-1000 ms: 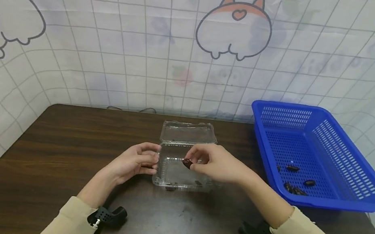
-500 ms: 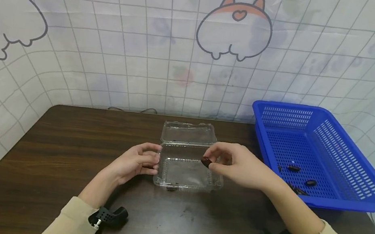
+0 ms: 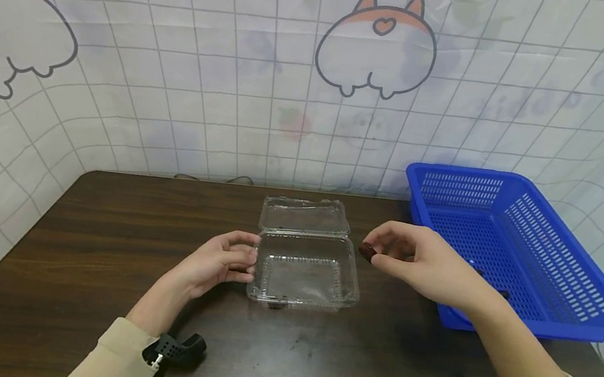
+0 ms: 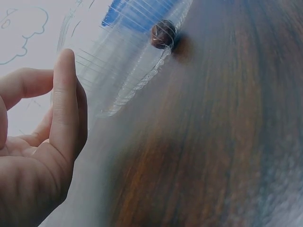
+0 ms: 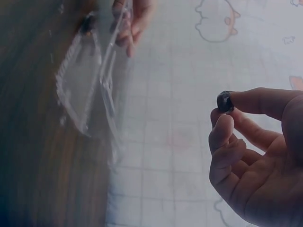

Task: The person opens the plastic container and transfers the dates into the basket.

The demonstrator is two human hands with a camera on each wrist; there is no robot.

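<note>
My right hand [image 3: 423, 264] pinches a dark brown date [image 3: 367, 251] between thumb and fingertips, in the air just right of a clear plastic clamshell box [image 3: 302, 277]. In the right wrist view the date [image 5: 225, 101] sits at the fingertips. The clamshell stands with its lid [image 3: 306, 217] tipped back. My left hand [image 3: 219, 261] rests its fingertips against the box's left side, with fingers fairly straight. Another date [image 4: 163, 34] shows through the clear plastic near the box's front corner. A few dates [image 3: 503, 293] lie in the blue basket, partly hidden behind my right hand.
The blue perforated basket [image 3: 552, 328] stands at the right of the brown wooden table [image 3: 155, 218]. A patterned sheet [image 3: 208, 68] hangs behind and at both sides. A thin dark cable [image 3: 238, 178] lies along the table's back edge.
My right hand has moved right, from above the clamshell to the space between box and basket, still pinching the date. My left hand stays at the box's side.
</note>
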